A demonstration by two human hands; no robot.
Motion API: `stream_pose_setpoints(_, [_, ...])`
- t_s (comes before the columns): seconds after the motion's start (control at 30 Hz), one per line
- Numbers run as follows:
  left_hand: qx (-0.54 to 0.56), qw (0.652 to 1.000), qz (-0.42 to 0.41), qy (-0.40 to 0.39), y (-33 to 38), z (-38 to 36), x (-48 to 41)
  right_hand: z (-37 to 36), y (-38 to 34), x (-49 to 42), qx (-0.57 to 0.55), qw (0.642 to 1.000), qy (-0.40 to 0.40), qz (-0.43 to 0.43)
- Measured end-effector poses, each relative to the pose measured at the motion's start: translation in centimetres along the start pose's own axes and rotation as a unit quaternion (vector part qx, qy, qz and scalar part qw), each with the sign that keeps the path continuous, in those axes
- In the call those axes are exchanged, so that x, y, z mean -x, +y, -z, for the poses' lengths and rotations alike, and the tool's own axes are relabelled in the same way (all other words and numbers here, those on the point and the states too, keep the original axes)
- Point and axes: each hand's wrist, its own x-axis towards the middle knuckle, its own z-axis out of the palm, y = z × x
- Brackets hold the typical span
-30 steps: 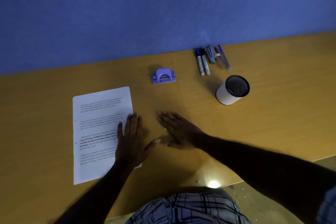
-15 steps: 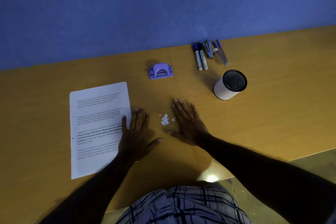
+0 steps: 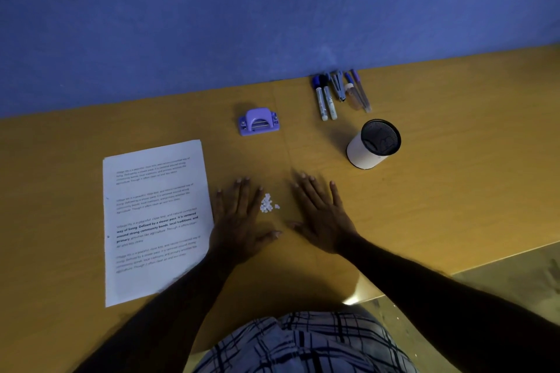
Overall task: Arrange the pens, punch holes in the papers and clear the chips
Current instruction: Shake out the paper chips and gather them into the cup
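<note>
A small heap of white paper chips [image 3: 268, 204] lies on the wooden table between my two hands. My left hand [image 3: 241, 222] lies flat with straight fingers just left of the chips, its edge at the printed papers [image 3: 154, 221]. My right hand [image 3: 321, 215] lies flat to the right of the chips, fingers spread. A purple hole punch [image 3: 258, 122] sits further back. Several pens and markers [image 3: 339, 94] lie side by side against the blue wall. A white pen holder with a black mesh inside [image 3: 372, 144] stands upright in front of them.
The blue wall [image 3: 272, 15] bounds the table [image 3: 454, 160] at the back. The table's front edge runs close to my body, and the floor [image 3: 515, 275] shows at the lower right.
My right hand slid to the right, uncovering the chips it had been over. My left hand shifted slightly right, off most of the paper.
</note>
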Motion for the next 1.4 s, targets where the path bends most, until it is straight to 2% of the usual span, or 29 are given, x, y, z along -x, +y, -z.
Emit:
stream_pose_setpoints(0.23, [-0.009, 0.998, -0.064, -0.003, 0.5, 0.2, 0.2, -0.6, -1.6, 0.1, -0.016, 1.0, -0.017, 0.005])
stream_pose_setpoints(0.57, [0.0, 1.0, 0.006, 0.01, -2.1, 2.2, 1.5, 0.3, -3.3, -1.8, -0.064, 0.997, 0.005, 0.047])
stream_pose_setpoints(0.73, [0.01, 1.0, 0.016, 0.01, -2.3, 2.7, 1.7, 0.7, -4.4, -2.0, -0.072, 0.987, 0.016, 0.143])
stream_pose_setpoints(0.83, [0.006, 1.0, 0.008, 0.002, -2.1, 2.8, 1.6, 0.8, -5.0, -1.7, -0.065, 0.985, 0.001, 0.157])
stream_pose_setpoints(1.2, [0.025, 1.0, 0.01, 0.014, -1.6, 4.0, 1.9, 1.6, -4.6, -2.8, -0.024, 0.964, 0.122, 0.234])
stream_pose_setpoints(1.3, [0.03, 0.999, 0.014, 0.016, -1.5, 4.2, 2.0, 1.9, -4.4, -3.2, -0.028, 0.962, 0.125, 0.24])
stream_pose_setpoints(1.4, [0.037, 0.999, 0.018, 0.016, -1.4, 4.3, 2.2, 2.1, -4.5, -3.6, -0.033, 0.969, 0.09, 0.228])
